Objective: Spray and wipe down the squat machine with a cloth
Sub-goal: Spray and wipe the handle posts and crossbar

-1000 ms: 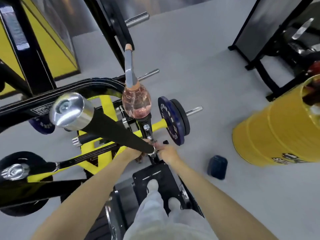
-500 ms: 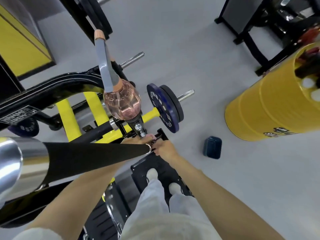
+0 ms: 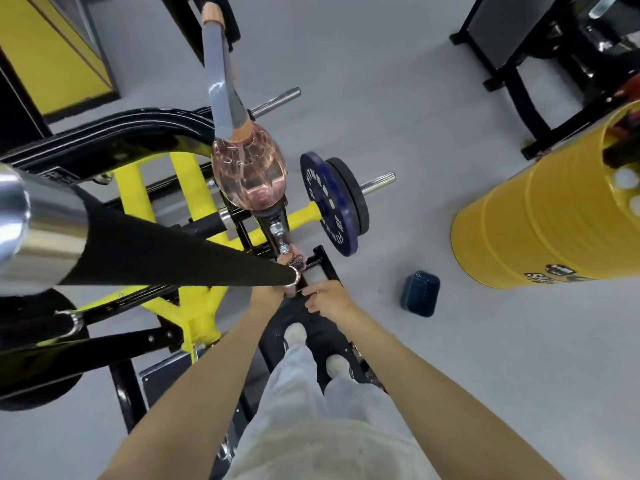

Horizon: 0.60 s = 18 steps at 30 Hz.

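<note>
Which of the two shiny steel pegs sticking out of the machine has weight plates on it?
The nearer peg: it carries a blue plate and a black plate. The farther peg is bare.

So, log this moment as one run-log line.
left hand: at cloth, mostly hidden | right hand: grips machine frame | spray bottle: perched on frame, unheld

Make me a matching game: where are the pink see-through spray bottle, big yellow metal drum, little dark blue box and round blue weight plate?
1 pink see-through spray bottle
2 big yellow metal drum
3 little dark blue box
4 round blue weight plate

A alone on the floor
B on a silver bar
C atop a black post
D far right

Pairs: 1-C, 2-D, 3-A, 4-B
</note>
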### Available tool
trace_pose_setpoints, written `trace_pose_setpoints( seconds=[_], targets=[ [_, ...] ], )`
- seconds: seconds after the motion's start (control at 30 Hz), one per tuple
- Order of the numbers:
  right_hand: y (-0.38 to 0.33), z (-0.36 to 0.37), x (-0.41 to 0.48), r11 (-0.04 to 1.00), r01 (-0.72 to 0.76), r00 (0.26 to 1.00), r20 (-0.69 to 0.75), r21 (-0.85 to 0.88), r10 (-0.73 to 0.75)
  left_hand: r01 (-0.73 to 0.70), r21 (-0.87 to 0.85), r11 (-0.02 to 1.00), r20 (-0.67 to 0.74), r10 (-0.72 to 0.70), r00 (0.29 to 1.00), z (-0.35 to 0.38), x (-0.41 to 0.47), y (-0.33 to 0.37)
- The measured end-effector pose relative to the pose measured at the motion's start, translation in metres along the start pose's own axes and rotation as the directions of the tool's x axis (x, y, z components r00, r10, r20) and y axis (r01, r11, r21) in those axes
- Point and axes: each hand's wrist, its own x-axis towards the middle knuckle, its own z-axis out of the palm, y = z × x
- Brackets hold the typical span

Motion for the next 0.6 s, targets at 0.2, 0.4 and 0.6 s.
trace_pose_setpoints(
  seconds=[0.2, 0.4, 0.6],
  targets=[
    [-0.008, 0.008, -0.011, 0.998, 0.04, 0.998, -0.059, 0.057, -0.036, 0.008, -0.091, 0.996, -0.182, -0.024, 0.983, 0.007, -0.02, -0.005],
    [-0.003, 0.018, -0.026, 0.989, 0.15, 0.966, -0.217, 0.008, -0.144, 0.039, -0.304, 0.952, -0.053, -0.057, 0.997, -0.001, -0.045, -0.006],
    [-0.009, 0.022, -0.044, 0.984, 0.172, 0.961, -0.227, 0.035, -0.16, -0.03, -0.336, 0.941, -0.024, 0.023, 0.999, -0.005, -0.064, -0.003]
  ],
)
